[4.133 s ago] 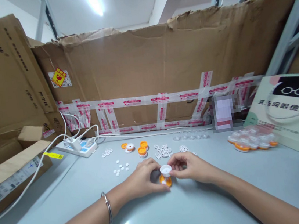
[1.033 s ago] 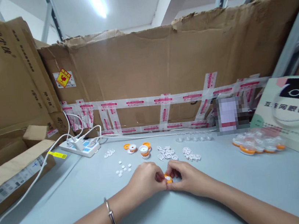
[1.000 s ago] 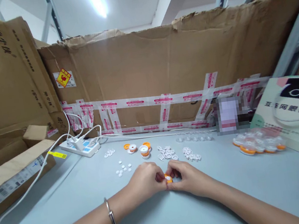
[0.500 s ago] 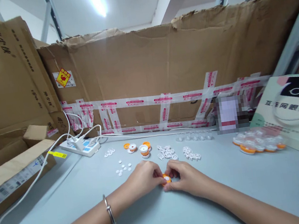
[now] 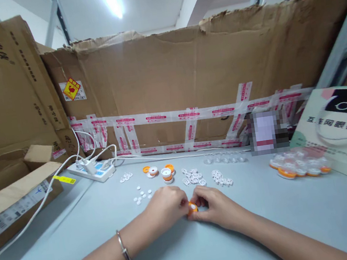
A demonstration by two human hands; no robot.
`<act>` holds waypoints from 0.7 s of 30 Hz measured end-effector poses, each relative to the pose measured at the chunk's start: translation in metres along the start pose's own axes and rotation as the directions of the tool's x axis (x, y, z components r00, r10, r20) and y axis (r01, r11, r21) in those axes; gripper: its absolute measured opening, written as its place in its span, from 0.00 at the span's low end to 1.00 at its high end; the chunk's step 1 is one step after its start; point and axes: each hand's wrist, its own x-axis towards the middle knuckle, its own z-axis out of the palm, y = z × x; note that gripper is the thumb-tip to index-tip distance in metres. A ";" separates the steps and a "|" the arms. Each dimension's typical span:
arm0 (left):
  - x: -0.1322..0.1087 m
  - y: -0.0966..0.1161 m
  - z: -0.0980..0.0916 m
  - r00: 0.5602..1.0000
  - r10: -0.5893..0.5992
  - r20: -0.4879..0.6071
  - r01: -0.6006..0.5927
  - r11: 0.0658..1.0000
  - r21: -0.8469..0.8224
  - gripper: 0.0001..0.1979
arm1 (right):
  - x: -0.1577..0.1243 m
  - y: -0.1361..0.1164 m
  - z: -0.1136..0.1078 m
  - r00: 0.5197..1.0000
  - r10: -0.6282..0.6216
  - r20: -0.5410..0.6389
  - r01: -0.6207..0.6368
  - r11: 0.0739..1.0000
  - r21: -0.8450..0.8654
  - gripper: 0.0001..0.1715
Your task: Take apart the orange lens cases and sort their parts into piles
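Between both hands, low over the table, is a small round orange piece (image 5: 192, 207) with a white disc at its middle. My right hand (image 5: 215, 206) pinches its right side between thumb and curled fingers. Against its left side my left hand (image 5: 170, 204) is closed, slightly blurred, its fingertips partly hidden. Just beyond the hands lie patterned white discs (image 5: 193, 176) and a second group of white discs (image 5: 221, 178). Plain small white dots (image 5: 142, 193) are scattered left of them. Stacked white and orange round parts (image 5: 167, 175) stand behind my left hand.
Clear plastic domes (image 5: 224, 159) line the back of the table. At the right, clear-topped orange pieces (image 5: 299, 165) sit beside a printed paper bag (image 5: 339, 137). A power strip (image 5: 97, 170) and an open carton (image 5: 17, 190) are at left. A large cardboard box (image 5: 159, 76) walls the rear.
My left hand has rolled over slightly at the orange piece, so its thumb shows less. My right hand keeps its pinch and has hardly moved.
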 end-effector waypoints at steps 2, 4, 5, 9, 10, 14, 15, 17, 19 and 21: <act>0.000 -0.012 -0.011 0.998 -0.066 -0.018 0.065 0.997 -0.037 0.07 | 0.000 0.000 -0.001 1.000 0.012 0.012 -0.012 1.000 0.000 0.11; -0.001 -0.027 -0.022 0.991 -0.131 -0.012 0.131 0.991 -0.014 0.08 | -0.001 0.000 -0.001 1.000 0.026 0.018 -0.026 1.000 0.005 0.11; -0.002 -0.035 -0.027 0.985 -0.174 -0.010 0.174 0.985 0.012 0.09 | -0.001 0.000 -0.002 0.999 0.031 0.019 -0.031 0.999 0.006 0.11; -0.006 -0.052 -0.041 0.933 -0.357 0.034 0.352 0.930 0.107 0.09 | -0.003 -0.001 -0.003 0.998 0.048 0.030 -0.048 0.999 0.013 0.11; -0.007 -0.053 -0.042 0.922 -0.382 0.063 0.374 0.921 0.113 0.09 | -0.003 -0.001 -0.004 0.998 0.050 0.031 -0.051 0.999 0.015 0.11; -0.008 -0.049 -0.043 0.922 -0.381 0.072 0.367 0.917 0.156 0.10 | -0.002 -0.002 -0.004 0.998 0.050 0.027 -0.051 0.998 0.022 0.11; -0.008 -0.046 -0.042 0.930 -0.364 0.045 0.352 0.921 0.165 0.11 | -0.002 -0.002 -0.004 0.998 0.053 0.026 -0.053 0.998 0.024 0.12; -0.006 -0.039 -0.036 0.964 -0.267 -0.012 0.266 0.954 0.138 0.11 | -0.001 -0.001 -0.003 0.998 0.053 0.024 -0.054 0.998 0.032 0.12; -0.004 -0.030 -0.028 0.994 -0.093 -0.052 0.095 0.995 0.038 0.10 | 0.000 0.000 -0.002 0.999 0.046 0.022 -0.047 0.998 0.044 0.12; -0.001 -0.021 -0.018 0.995 0.067 -0.078 -0.074 0.993 -0.090 0.07 | 0.000 0.001 -0.002 0.999 0.038 0.024 -0.039 0.998 0.059 0.14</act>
